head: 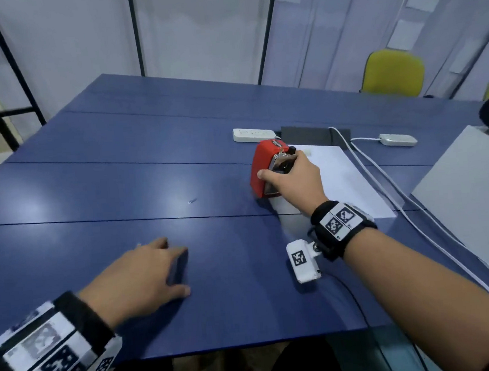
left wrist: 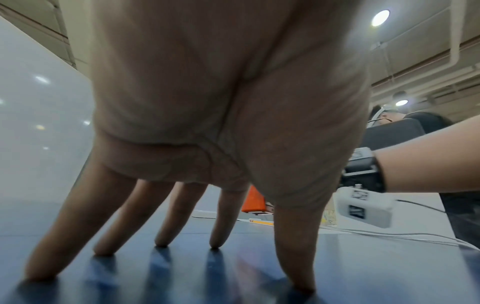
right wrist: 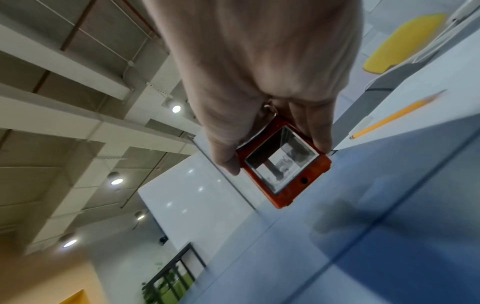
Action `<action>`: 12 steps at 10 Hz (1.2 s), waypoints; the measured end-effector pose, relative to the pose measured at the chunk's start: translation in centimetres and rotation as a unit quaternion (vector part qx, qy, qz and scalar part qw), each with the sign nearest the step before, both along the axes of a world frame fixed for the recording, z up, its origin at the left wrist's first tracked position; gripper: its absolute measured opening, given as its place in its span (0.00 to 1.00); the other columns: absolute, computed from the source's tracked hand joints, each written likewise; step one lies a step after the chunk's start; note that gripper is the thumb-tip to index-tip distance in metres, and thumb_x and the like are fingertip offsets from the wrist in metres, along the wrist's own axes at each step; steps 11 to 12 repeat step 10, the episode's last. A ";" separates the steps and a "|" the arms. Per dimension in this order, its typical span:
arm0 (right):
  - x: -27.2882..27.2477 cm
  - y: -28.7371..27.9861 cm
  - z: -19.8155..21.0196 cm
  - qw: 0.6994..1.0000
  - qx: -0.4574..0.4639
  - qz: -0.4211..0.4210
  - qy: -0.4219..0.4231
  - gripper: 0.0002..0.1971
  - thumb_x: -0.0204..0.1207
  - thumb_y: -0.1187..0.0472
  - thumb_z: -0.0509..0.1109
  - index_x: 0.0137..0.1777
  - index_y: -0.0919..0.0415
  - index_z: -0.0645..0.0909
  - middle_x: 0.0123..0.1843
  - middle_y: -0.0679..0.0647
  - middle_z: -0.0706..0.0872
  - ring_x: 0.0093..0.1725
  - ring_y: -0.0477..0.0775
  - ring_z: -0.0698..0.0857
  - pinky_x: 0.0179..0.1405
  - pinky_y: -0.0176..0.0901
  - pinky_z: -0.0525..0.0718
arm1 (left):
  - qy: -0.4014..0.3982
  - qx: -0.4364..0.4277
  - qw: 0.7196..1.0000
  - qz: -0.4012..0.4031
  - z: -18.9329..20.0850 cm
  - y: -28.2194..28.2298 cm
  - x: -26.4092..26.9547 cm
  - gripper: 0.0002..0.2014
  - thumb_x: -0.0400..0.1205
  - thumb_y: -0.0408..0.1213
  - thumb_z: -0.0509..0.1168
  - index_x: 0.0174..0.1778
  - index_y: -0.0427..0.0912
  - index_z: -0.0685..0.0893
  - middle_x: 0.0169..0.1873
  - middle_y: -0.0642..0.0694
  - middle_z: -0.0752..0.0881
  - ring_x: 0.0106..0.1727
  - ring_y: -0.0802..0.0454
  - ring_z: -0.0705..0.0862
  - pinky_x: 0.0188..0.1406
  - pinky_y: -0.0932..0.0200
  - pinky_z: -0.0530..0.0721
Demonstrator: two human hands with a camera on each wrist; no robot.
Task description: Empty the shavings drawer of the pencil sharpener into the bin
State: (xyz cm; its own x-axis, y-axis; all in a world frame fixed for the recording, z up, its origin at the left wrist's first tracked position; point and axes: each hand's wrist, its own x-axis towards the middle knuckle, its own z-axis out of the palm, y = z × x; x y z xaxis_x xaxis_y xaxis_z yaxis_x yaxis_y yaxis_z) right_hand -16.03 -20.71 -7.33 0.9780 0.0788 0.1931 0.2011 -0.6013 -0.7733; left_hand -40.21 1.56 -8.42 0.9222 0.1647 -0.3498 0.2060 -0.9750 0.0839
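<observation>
The red pencil sharpener (head: 262,166) stood on the blue table (head: 119,171), at the near left corner of a white sheet of paper (head: 341,171), right of the table's middle. The right hand (head: 292,178) gripped it from above: the thumb lay against its left side and the fingers curled over its top and right side. In the right wrist view the same hand (right wrist: 259,82) clasped the sharpener (right wrist: 298,181) with its clear-fronted shavings drawer (right wrist: 281,162) seated in the red body, facing the camera. Whether the sharpener was lifted clear of the table could not be told.

The left hand (head: 139,278) was well apart from the sharpener, near the front edge of the table. It held nothing. The left wrist view showed its fingers (left wrist: 166,216) spread and nearly straight, with the fingertips touching the tabletop (left wrist: 363,267).

A yellow pencil (right wrist: 394,115) lay on the paper beside the sharpener. Beyond the paper lay a white power strip (head: 252,134), and a white cable (head: 383,180) ran along the paper's right edge. A yellow chair (head: 392,74) stood behind the table.
</observation>
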 end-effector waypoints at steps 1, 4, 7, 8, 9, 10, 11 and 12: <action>4.5 0.9 0.3 0.999 0.018 -0.033 -0.003 0.37 0.61 0.39 0.87 0.65 0.57 0.82 0.63 0.53 0.92 0.64 0.58 0.90 0.67 0.55 0.88 | 0.039 -0.011 0.999 0.011 -0.4 -0.2 0.4 0.45 0.76 0.70 0.68 0.89 0.65 0.59 0.83 0.48 0.67 0.83 0.36 0.72 0.77 0.48 0.75; 15.2 4.2 -0.1 0.996 0.003 -0.094 0.006 0.41 0.67 0.40 0.87 0.73 0.62 0.78 0.70 0.62 0.89 0.69 0.67 0.89 0.68 0.54 0.86 | 0.119 0.016 0.993 0.000 -0.8 -0.6 2.7 0.48 0.80 0.68 0.63 0.91 0.66 0.42 0.91 0.47 0.38 0.91 0.32 0.50 0.83 0.44 0.69; 17.7 6.0 -2.0 0.994 -0.022 -0.104 0.019 0.43 0.66 0.43 0.88 0.73 0.62 0.73 0.70 0.64 0.88 0.67 0.70 0.89 0.66 0.58 0.88 | 0.157 0.019 0.987 -0.005 -1.1 -0.4 3.7 0.48 0.80 0.71 0.61 0.90 0.67 0.41 0.91 0.46 0.36 0.91 0.31 0.47 0.83 0.43 0.68; 17.9 5.9 -2.5 0.995 -0.012 -0.099 0.019 0.43 0.66 0.44 0.89 0.74 0.62 0.71 0.69 0.64 0.89 0.67 0.71 0.89 0.65 0.58 0.87 | 0.179 0.010 0.984 0.003 -0.7 -0.5 3.9 0.48 0.79 0.71 0.61 0.90 0.68 0.40 0.91 0.47 0.35 0.91 0.31 0.47 0.84 0.41 0.67; 16.9 5.7 -1.6 0.994 -0.025 -0.087 0.059 0.49 0.65 0.41 0.91 0.76 0.64 0.68 0.73 0.64 0.87 0.71 0.70 0.88 0.68 0.59 0.86 | 0.163 0.008 0.987 0.005 -0.2 -0.8 3.7 0.47 0.81 0.68 0.62 0.91 0.66 0.41 0.91 0.45 0.37 0.91 0.32 0.48 0.83 0.44 0.69; 16.1 5.1 -0.2 0.994 -0.012 -0.085 0.071 0.53 0.63 0.38 0.91 0.77 0.66 0.66 0.75 0.65 0.85 0.72 0.69 0.87 0.68 0.60 0.85 | 0.158 0.004 0.987 0.012 0.9 -1.4 3.2 0.47 0.82 0.65 0.64 0.91 0.64 0.44 0.92 0.44 0.41 0.90 0.31 0.52 0.81 0.46 0.71; 16.1 5.1 -0.2 0.994 -0.012 -0.085 0.071 0.53 0.63 0.38 0.91 0.77 0.66 0.66 0.75 0.65 0.85 0.72 0.69 0.87 0.68 0.60 0.85 | 0.158 0.004 0.987 0.012 0.9 -1.4 3.2 0.47 0.82 0.65 0.64 0.91 0.64 0.44 0.92 0.44 0.41 0.90 0.31 0.52 0.81 0.46 0.71; 16.1 5.1 -0.2 0.994 -0.012 -0.085 0.071 0.53 0.63 0.38 0.91 0.77 0.66 0.66 0.75 0.65 0.85 0.72 0.69 0.87 0.68 0.60 0.85 | 0.158 0.004 0.987 0.012 0.9 -1.4 3.2 0.47 0.82 0.65 0.64 0.91 0.64 0.44 0.92 0.44 0.41 0.90 0.31 0.52 0.81 0.46 0.71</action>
